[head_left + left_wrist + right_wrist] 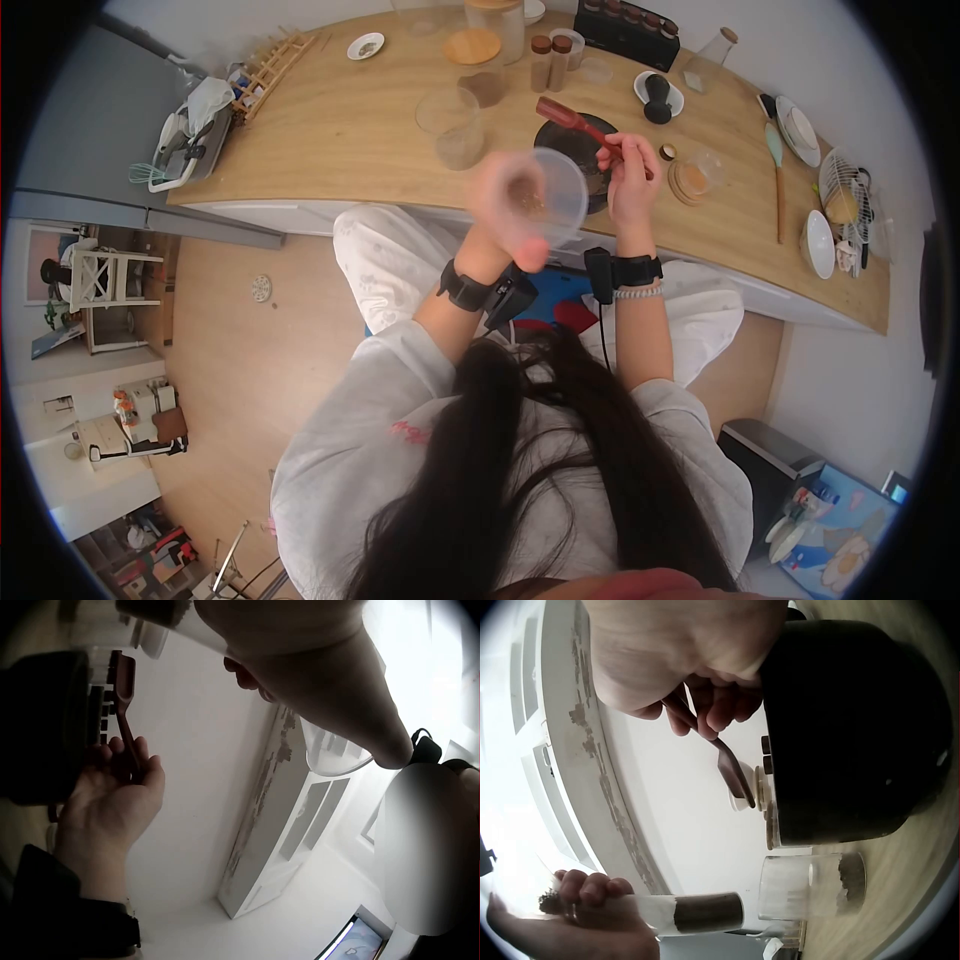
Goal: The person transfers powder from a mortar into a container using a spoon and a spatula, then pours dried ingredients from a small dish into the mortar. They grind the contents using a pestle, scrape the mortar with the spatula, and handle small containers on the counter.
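My left hand (497,205), blurred in the head view, grips a clear cup (562,195). In the right wrist view, dark brown material fills the lower end of this tall clear cup (709,912). My right hand (632,178) holds the handle of a dark red utensil (560,112), its flat head beyond the fingers, above the black pot (552,138). The same utensil (126,682) shows in the left wrist view. Left of the pot stands a clear container (458,145) with brown material in its bottom. My hands hide part of the pot.
Two brown-capped jars (540,66), a wooden-lidded container (472,46) and a black rack (625,30) stand at the back. Rightward lie a small white dish (672,98), a green spatula (774,148) and a white bowl (818,246). A grey tray (205,150) sits far left.
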{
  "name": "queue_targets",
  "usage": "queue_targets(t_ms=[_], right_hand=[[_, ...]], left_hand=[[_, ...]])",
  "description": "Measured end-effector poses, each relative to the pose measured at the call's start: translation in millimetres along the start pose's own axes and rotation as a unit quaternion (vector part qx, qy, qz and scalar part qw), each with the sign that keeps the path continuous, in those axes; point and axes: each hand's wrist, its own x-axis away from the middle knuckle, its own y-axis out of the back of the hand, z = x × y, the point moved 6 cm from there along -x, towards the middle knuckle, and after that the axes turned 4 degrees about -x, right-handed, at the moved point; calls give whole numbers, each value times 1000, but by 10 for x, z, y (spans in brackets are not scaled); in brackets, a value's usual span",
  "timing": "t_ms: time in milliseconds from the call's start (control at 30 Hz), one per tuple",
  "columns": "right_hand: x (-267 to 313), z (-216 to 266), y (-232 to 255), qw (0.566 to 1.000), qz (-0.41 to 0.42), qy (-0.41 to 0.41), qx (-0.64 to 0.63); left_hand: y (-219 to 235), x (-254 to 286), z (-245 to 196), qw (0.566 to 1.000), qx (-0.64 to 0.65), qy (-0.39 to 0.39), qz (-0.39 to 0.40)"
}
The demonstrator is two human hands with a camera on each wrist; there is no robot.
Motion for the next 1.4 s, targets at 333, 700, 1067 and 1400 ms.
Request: queue_targets(t_ms=[333, 700, 1067, 1400], right_hand=[[11, 22, -23, 1000, -6, -1, 0], [3, 9, -17, 1000, -1, 6, 10], [8, -7, 1, 1000, -5, 4, 12], [1, -3, 9, 1000, -5, 2, 15]], left_hand=[[-80, -27, 7, 999, 26, 11, -29], [-35, -14, 120, 979, 129, 142, -75], [-39, 202, 235, 982, 128, 136, -33], [-67, 114, 107, 958, 209, 194, 41]])
